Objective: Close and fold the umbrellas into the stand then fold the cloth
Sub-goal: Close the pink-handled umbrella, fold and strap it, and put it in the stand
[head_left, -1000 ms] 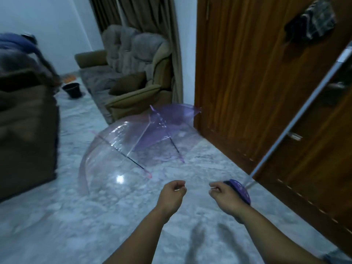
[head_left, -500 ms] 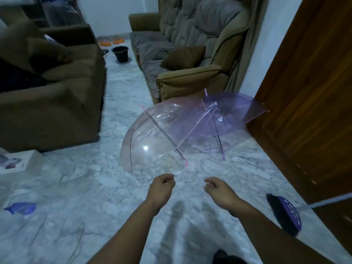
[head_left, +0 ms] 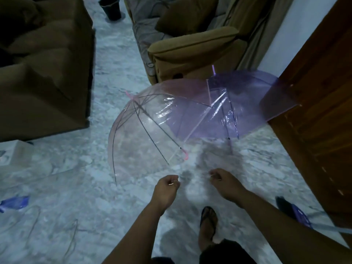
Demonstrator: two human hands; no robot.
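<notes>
- On the marble floor ahead of me, between the sofa arm and the wooden door, two umbrellas lie open: a clear pink umbrella nearer me and a purple umbrella behind it, their canopies overlapping
- Closing has not begun, I judge; both canopies are fully spread and I touch neither
- My left hand is loosely curled with thumb and forefinger pinched together; my right hand is curled the same way, and I cannot tell whether either holds anything
- Next I need to reach the pink umbrella, find its shaft, and slide the runner down so the ribs collapse
- Both canopies are thin glossy plastic film, domed over slim dark ribs with coloured tips; the film will crinkle and slip
- No stand or cloth is in view; a broom head lies by the door at the floor's right edge
</notes>
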